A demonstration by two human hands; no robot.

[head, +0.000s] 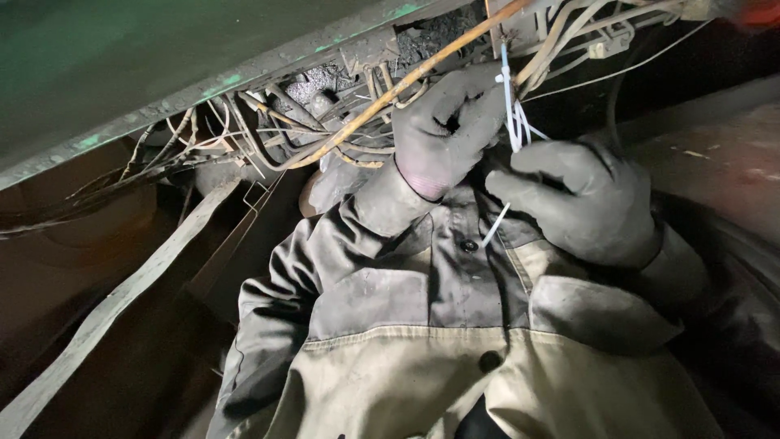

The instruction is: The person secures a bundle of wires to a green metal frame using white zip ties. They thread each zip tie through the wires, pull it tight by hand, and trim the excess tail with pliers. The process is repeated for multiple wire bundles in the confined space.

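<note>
My left hand (451,130), in a dark grey glove, is raised to a tangle of dirty wires (325,122) under a machine. Its fingers pinch a white cable tie (507,81) that runs up to an orange cable (390,93). Just to the right and lower is my right hand (578,199), also gloved. It is closed around the loose ends of white cable ties (518,130), and one tail (494,226) sticks out below the fist. Both sleeves belong to a soiled grey and beige work jacket (422,325).
A green-painted metal beam (162,106) slants across the top left, close above the wires. A worn flat strap (122,301) runs diagonally at the lower left. More pale cables (585,41) bundle at the top right, and a dark surface (715,162) lies to the right.
</note>
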